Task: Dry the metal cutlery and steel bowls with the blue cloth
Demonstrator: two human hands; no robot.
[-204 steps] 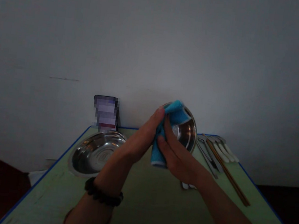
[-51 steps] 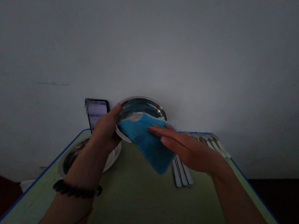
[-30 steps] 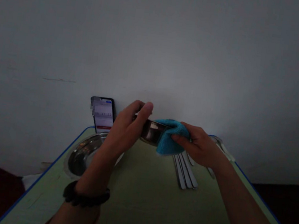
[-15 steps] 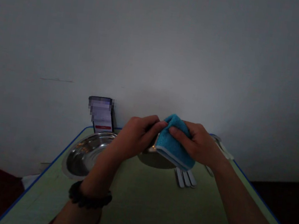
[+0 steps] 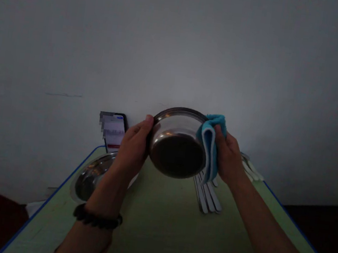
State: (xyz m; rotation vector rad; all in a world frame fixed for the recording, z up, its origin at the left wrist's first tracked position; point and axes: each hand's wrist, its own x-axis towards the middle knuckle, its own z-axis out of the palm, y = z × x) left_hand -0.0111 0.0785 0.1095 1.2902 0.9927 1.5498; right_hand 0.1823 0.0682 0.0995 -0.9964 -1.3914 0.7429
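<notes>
A shiny metal bowl [image 5: 178,154] is held up above the table, tilted so its underside faces me. My left hand [image 5: 134,145] grips the bowl's left side, thumb up at the rim. On the opposite side, my right hand [image 5: 228,156] is closed on a folded blue cloth [image 5: 212,148] with a pale edge, which is pressed to the bowl's right rim. The bowl's inside is hidden from view. Beneath the cloth lie several metal utensil handles [image 5: 209,199], their far ends covered by the bowl and cloth.
A second metal bowl [image 5: 83,181] stands on the green table [image 5: 169,225], partly behind my left forearm. A phone [image 5: 115,132] leans against the wall behind it. White-handled utensils [image 5: 253,169] lie at the table's right back edge. The wall [image 5: 178,53] is close behind.
The bowl has been raised and tilted, so its underside now shows. My hands have moved apart to its two sides, and the cloth has shifted from the near side to the right rim.
</notes>
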